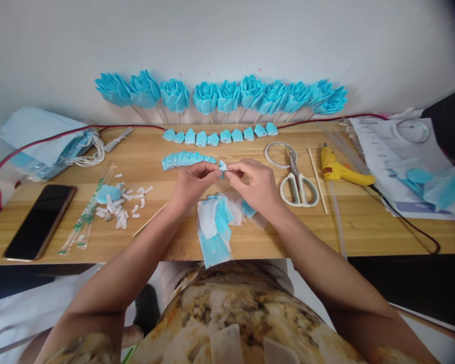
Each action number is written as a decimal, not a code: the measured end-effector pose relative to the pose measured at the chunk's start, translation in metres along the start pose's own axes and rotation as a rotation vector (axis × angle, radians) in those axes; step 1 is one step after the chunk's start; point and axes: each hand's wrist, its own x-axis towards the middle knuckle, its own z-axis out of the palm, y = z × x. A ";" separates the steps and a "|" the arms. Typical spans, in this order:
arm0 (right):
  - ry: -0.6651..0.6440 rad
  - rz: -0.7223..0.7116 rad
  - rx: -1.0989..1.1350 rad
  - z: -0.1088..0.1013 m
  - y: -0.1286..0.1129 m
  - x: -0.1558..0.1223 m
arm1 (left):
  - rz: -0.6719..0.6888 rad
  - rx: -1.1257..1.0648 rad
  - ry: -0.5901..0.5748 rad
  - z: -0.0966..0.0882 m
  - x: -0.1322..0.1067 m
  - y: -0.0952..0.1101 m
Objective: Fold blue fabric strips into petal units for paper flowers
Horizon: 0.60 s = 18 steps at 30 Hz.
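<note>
My left hand point(194, 183) and my right hand point(255, 183) meet above the wooden table point(364, 222), both pinching one small blue paper piece point(222, 166) between their fingertips. Under the hands lies a loose pile of blue and white cut squares point(214, 227), reaching the table's front edge. Just beyond the hands is a fanned stack of folded blue petals point(182, 158), and farther back a row of folded blue petals point(220, 135).
Blue paper flowers on sticks point(220, 95) lean on the wall. Scissors point(298, 186), a tape ring point(279, 153), skewers and a yellow glue gun point(341, 171) lie to the right. A phone point(41, 220), white scraps point(125, 201) and a mask pack point(49, 146) lie left.
</note>
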 end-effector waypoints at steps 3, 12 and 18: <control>-0.009 0.028 0.028 -0.001 0.000 0.001 | -0.003 0.010 0.014 0.001 0.000 0.000; -0.053 0.068 0.112 -0.002 0.000 0.002 | -0.021 0.019 0.009 0.000 0.001 0.001; -0.081 0.085 0.127 -0.005 -0.002 0.002 | -0.018 0.011 0.003 -0.001 0.001 -0.001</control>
